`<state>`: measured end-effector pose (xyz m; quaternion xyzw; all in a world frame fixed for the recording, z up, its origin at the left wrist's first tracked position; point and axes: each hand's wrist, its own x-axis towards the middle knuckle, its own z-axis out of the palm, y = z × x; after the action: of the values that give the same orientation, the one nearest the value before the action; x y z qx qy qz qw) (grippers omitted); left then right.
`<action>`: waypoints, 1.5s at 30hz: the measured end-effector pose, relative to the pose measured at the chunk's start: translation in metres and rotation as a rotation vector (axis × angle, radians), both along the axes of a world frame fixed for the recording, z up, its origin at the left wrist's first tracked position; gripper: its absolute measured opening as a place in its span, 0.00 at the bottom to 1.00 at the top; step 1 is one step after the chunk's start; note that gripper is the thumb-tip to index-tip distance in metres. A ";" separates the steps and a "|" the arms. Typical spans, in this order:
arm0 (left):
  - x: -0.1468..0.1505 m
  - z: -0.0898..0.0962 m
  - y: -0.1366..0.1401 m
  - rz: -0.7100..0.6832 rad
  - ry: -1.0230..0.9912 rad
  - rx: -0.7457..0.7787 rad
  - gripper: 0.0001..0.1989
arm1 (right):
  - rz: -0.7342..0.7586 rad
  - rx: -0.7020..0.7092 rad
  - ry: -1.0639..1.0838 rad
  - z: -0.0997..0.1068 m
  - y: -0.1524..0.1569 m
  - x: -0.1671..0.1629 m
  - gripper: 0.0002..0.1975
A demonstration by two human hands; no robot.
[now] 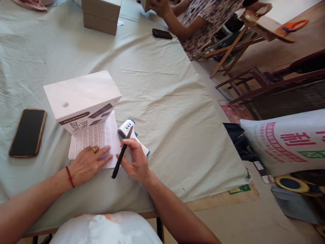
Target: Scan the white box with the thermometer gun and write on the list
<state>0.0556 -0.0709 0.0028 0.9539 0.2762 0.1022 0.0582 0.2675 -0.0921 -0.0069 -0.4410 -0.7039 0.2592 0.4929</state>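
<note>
The white cardboard box with brown lettering (82,84) stands on a pale green cloth (172,142), and everything else here is placed by it. A white paper sheet dense with small writing (87,140) reaches out from the box's near side; the box appears to stand on its far part, which would help weigh it down. The left hand (88,164), just nearer the person than the box, lies flat with nothing gripped, its fingers resting on the sheet, probably to steady it. To the right of the box, the right hand (137,162) pinches a slim black pen (118,166) between thumb and fingers, its narrow end pointing away from the person, perhaps for a light, free hold. That end overlaps a white-and-blue gun-shaped thermometer (126,127), which lies right of the box, just beyond the right hand; whether they touch, I cannot tell.
</note>
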 end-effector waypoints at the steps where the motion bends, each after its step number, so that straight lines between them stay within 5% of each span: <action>1: 0.000 0.000 -0.001 -0.021 0.009 0.004 0.18 | -0.018 -0.013 0.032 -0.003 -0.002 -0.001 0.15; 9: 0.004 0.004 -0.005 -0.086 0.151 0.082 0.17 | 0.006 -0.181 0.229 0.005 -0.002 -0.017 0.13; 14: 0.004 0.006 -0.005 -0.093 0.148 0.139 0.18 | -0.186 -0.338 0.158 -0.004 0.009 -0.022 0.04; 29: 0.002 0.006 -0.005 -0.092 0.038 0.230 0.15 | -0.126 -0.126 0.043 -0.007 0.013 -0.024 0.05; 45: 0.002 0.007 -0.006 -0.082 0.038 0.221 0.15 | -0.107 -0.143 -0.040 -0.010 0.012 -0.022 0.05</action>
<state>0.0580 -0.0769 0.0094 0.9668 0.2249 0.1117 -0.0482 0.2453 -0.0799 -0.0167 -0.5172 -0.6687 0.2731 0.4591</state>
